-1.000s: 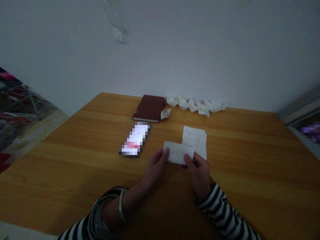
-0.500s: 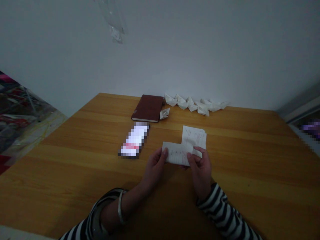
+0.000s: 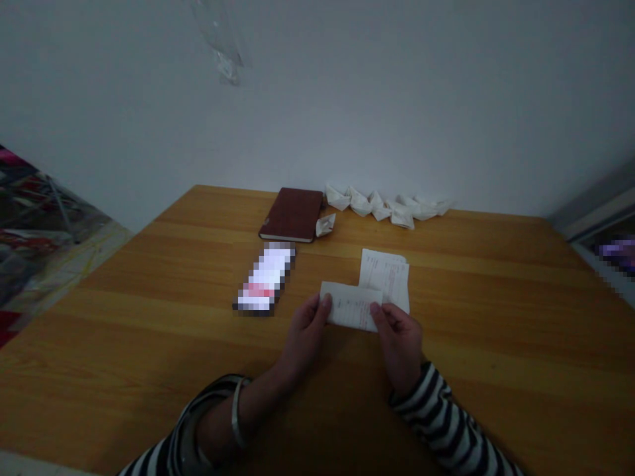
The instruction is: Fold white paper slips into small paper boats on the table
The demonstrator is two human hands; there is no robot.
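A folded sheet of paper (image 3: 351, 305) with faint printed lines is held between my two hands above the table. My left hand (image 3: 305, 330) pinches its left end, thumb on top. At the right end my right hand (image 3: 401, 338) grips it between thumb and curled fingers. Just behind it, partly covered by the folded sheet and my right hand, lie printed paper sheets (image 3: 384, 271) with red and dark writing. The fingers beneath the held paper are hidden.
A phone (image 3: 268, 274) with a lit, blurred screen lies left of my hands on the wooden table (image 3: 163, 277). Behind it is a brown notebook (image 3: 292, 215), with a folded paper piece (image 3: 325, 225) beside it. Several folded paper boats (image 3: 380, 206) line the wall.
My right fingers have come down from the raised corner of the folded paper and now close on its right end. The paper's right flap lies flatter. My left hand keeps its grip.
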